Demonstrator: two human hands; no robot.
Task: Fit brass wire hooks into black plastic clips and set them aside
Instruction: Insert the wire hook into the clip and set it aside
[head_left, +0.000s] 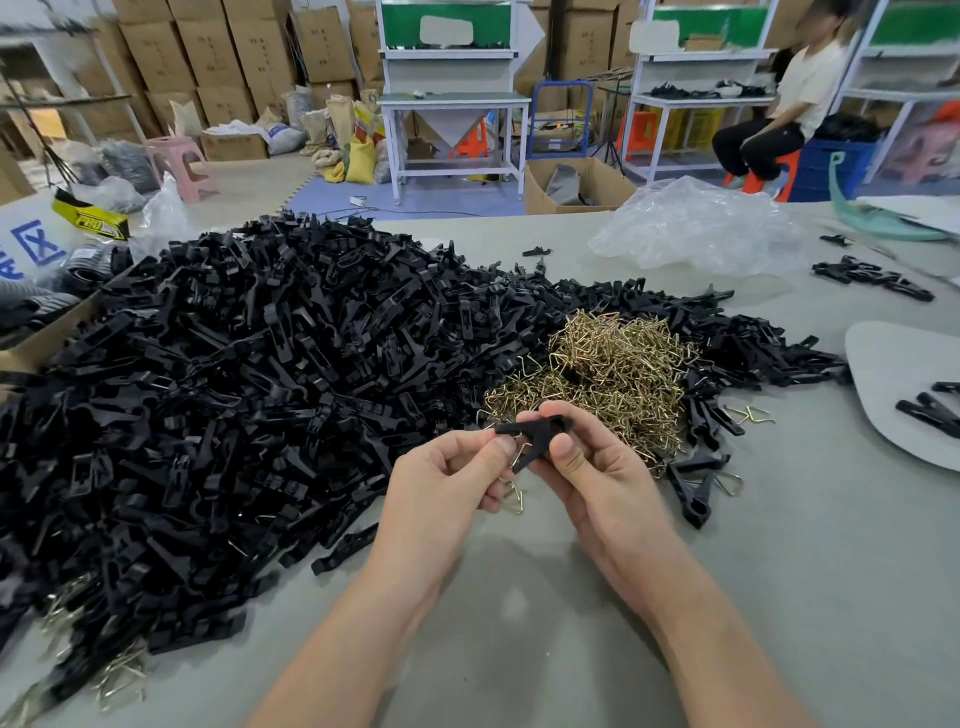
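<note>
A black plastic clip (535, 434) is held above the table between both hands. My left hand (447, 483) pinches its left end, and a brass wire hook (514, 500) pokes out below that hand's curled fingers. My right hand (587, 467) grips the clip's right end with thumb and fingers. A huge heap of black clips (249, 374) covers the left and middle of the grey table (779, 571). A tangled pile of brass hooks (597, 374) lies just beyond my hands.
A few clips with hooks (696, 488) lie right of my hands. More clips rest on a grey pad (893, 395) at the right edge. A crumpled clear plastic bag (696, 228) sits far right. A seated person (779, 119), workbenches and cardboard boxes fill the background.
</note>
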